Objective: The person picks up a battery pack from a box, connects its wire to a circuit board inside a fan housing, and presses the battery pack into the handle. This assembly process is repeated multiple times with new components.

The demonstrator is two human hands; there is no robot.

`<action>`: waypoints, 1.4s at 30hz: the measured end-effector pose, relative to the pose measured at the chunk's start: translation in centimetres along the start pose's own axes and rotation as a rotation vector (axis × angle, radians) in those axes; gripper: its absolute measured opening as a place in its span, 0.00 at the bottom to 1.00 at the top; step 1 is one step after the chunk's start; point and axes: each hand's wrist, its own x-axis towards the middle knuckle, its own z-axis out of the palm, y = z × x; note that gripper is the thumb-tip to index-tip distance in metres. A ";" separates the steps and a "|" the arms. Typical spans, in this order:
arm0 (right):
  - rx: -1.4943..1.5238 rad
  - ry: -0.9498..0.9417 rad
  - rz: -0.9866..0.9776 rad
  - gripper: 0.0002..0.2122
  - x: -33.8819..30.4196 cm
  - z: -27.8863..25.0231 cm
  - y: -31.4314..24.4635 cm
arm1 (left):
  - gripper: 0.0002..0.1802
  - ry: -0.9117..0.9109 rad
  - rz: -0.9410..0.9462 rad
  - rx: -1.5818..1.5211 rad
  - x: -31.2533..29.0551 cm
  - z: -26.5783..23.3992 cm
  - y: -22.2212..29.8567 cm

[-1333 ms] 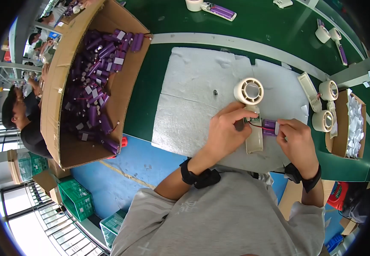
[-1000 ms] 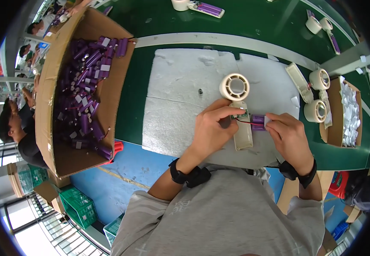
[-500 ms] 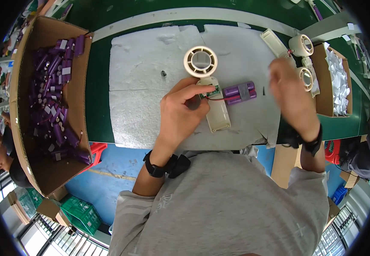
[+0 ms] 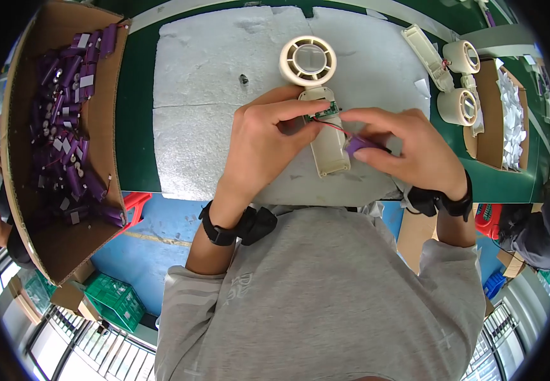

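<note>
A cream handheld fan housing [image 4: 330, 152] lies on the white foam sheet, its round slotted head [image 4: 308, 60] pointing away from me and its handle uncovered. A small green circuit board [image 4: 331, 110] sits in the handle near the head. My left hand [image 4: 262, 136] pinches around this board with index finger and thumb. From the board, a thin red wire [image 4: 332, 125] runs right to a purple battery pack [image 4: 358, 145]. My right hand [image 4: 417, 143] has its thumb and fingers closed around the pack beside the handle, covering much of it.
At left stands a cardboard box [image 4: 18, 159] of purple battery packs. On the right are further cream fan parts [image 4: 459, 106] and a cardboard box [image 4: 485, 120] of white paper pieces. A white paper piece [image 4: 422, 87] and a dark speck [image 4: 244, 79] lie on the foam [image 4: 198, 140].
My right hand has come left from near the fan parts and taken hold of the battery pack. A white paper piece now shows on the foam's right side. My left hand stays at the board.
</note>
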 end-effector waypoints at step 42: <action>-0.130 0.464 -0.199 0.22 1.1 8.0 0.9 | 0.21 -0.092 0.219 0.037 -0.1 -1.1 -3.2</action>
